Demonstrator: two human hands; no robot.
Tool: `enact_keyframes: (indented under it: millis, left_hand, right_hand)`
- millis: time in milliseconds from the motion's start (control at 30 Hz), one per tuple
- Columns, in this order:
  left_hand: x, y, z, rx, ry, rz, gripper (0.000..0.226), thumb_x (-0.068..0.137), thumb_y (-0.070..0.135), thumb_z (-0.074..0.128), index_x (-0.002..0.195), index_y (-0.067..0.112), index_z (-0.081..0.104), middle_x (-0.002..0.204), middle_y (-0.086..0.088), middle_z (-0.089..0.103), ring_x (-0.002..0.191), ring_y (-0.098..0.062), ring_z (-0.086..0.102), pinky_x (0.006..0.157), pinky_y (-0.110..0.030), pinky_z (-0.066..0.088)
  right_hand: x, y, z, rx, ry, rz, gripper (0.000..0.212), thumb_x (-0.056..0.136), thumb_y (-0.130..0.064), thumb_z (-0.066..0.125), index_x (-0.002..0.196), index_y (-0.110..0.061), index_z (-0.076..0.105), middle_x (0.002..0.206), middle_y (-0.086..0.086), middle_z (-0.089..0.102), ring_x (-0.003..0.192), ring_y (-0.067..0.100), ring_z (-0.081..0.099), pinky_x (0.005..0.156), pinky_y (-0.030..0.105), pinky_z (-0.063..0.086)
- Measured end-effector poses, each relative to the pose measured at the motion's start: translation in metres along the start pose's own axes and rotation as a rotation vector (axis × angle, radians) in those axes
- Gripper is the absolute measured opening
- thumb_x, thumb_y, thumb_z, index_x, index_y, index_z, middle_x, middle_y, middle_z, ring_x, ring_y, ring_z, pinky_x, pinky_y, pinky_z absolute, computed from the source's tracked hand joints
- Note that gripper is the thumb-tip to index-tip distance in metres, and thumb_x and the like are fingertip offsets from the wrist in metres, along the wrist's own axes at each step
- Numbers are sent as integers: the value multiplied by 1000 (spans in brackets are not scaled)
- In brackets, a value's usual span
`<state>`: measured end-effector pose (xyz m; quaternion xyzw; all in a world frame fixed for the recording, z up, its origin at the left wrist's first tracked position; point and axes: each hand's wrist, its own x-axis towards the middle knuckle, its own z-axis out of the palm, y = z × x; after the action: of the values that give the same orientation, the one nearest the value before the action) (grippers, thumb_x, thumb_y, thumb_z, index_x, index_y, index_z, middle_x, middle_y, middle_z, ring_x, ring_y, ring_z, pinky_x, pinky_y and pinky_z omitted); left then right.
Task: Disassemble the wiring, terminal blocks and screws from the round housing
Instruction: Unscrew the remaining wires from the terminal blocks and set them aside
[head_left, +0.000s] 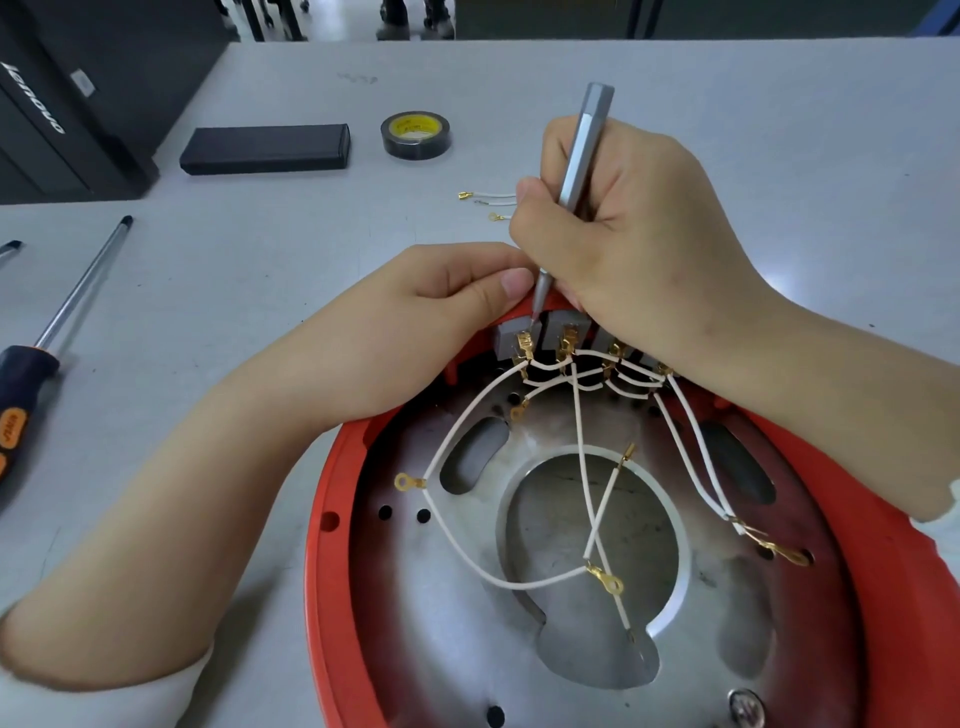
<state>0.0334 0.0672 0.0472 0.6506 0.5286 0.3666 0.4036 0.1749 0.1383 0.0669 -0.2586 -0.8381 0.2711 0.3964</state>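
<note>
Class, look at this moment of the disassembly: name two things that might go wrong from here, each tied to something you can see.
1. The right hand drives a thin screwdriver into the leftmost terminal block, right beside the left hand's thumb; a slip might jab it.
2. The white wires cross loosely over the red housing; lifting a freed block may snag them.

Grey worktop (727, 104): red round housing (332, 519) sat at near edge, black box (265, 149) and tape roll (415, 134) toward far edge, orange-handled screwdriver (31, 374) at left edge, loose wires (488, 196) mid-table.
</note>
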Motion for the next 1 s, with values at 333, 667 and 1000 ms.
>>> enact_keyframes:
  millis: [333, 667, 1000]
  left_hand:
    - [-2, 5, 1, 1, 17, -23, 29, 102, 17, 41, 116, 22, 66, 109, 13, 72, 105, 1, 63, 92, -11, 44]
    - [-1, 4, 2, 10, 24, -8, 30, 102, 16, 41, 115, 21, 67, 110, 10, 72, 108, -3, 63, 97, -17, 44]
    - [0, -1, 1, -28, -3, 18, 28, 101, 22, 41, 107, 28, 67, 107, 15, 72, 107, -2, 64, 94, -16, 45]
  right_hand:
    - [6, 2, 1, 16, -57, 104, 39, 83, -5, 54, 56, -17, 28, 48, -7, 24, 43, 8, 31, 43, 12, 26]
    - [2, 4, 1, 29, -33, 67, 40, 85, -7, 53, 57, -19, 28, 45, -9, 26, 43, 7, 34, 44, 10, 27]
    - [0, 2, 0, 70, -66, 39, 27, 86, -12, 53, 64, -7, 40, 49, -3, 33, 46, 8, 35, 45, 11, 29]
